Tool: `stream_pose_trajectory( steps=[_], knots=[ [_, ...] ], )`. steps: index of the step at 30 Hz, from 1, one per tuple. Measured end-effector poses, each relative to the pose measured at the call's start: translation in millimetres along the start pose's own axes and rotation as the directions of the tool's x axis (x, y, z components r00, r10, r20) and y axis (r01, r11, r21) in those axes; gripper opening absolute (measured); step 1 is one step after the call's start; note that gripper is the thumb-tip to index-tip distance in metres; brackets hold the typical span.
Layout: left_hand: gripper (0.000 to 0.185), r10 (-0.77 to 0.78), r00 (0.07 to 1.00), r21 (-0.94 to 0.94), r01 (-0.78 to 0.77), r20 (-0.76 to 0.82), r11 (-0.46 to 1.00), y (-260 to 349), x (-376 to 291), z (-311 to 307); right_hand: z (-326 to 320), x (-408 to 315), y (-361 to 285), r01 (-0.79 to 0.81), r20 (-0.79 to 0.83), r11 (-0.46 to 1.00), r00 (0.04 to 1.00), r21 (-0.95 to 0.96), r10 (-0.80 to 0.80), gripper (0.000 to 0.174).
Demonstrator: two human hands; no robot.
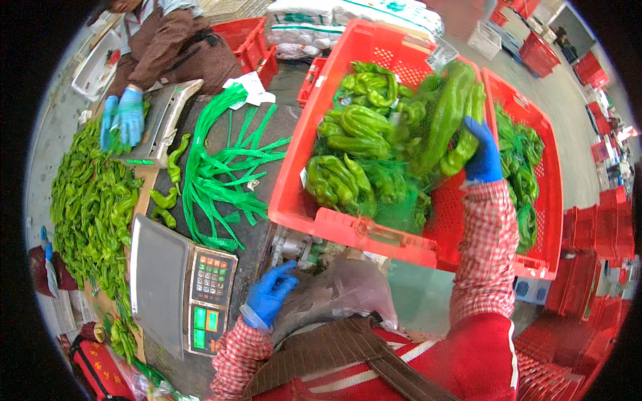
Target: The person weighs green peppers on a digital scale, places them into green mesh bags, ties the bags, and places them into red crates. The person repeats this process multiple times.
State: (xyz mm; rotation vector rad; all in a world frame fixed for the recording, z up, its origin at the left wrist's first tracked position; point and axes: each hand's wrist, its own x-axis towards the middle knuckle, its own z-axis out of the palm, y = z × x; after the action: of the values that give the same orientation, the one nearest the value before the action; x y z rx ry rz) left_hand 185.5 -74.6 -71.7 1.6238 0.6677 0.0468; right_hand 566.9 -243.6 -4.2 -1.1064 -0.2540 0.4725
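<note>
My right hand [482,150], in a blue glove, grips a net bag of long green peppers [449,118] above the right part of a red plastic crate [296,185]. More net-bagged green peppers [358,133] lie in that crate. My left hand [271,293], also blue-gloved, holds nothing, its fingers apart, just right of the keypad of a digital scale [160,285]. The scale's metal plate is bare and its display is lit. Beyond it, a bundle of green mesh sleeves [205,165] lies spread on the dark tabletop, with a few loose peppers [174,165] beside it.
A large heap of green peppers [93,200] covers the table's left side. Across the table, a co-worker's gloved hands [131,118] are over peppers beside a second scale [160,120]. A second red crate [546,200] with bagged peppers adjoins the first. Stacked red crates [577,285] stand at right.
</note>
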Motion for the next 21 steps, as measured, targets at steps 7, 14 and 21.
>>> stream_pose_trajectory(
  steps=[7, 14, 21],
  knots=[
    [0.033, -0.096, 0.995, 0.192, 0.097, -0.014, 0.977, -1.4, -12.4, 8.6, 9.1, 113.7, 63.0, 0.624, 0.508, 0.085, 0.700, -0.777, -0.503, 0.053],
    [0.032, -0.193, 0.961, 0.135, 0.221, -0.196, 0.966, -38.9, -39.4, 3.5, 32.9, 98.6, 197.3, 0.291, 0.323, -0.197, 0.933, -0.936, -0.159, 0.046],
    [0.032, -0.094, 0.937, 0.160, 0.155, -0.335, 0.975, -61.8, -67.4, 4.1, 40.8, 94.5, 190.5, 0.301, 0.293, 0.094, 0.952, -0.949, -0.091, 0.045]
  ],
)
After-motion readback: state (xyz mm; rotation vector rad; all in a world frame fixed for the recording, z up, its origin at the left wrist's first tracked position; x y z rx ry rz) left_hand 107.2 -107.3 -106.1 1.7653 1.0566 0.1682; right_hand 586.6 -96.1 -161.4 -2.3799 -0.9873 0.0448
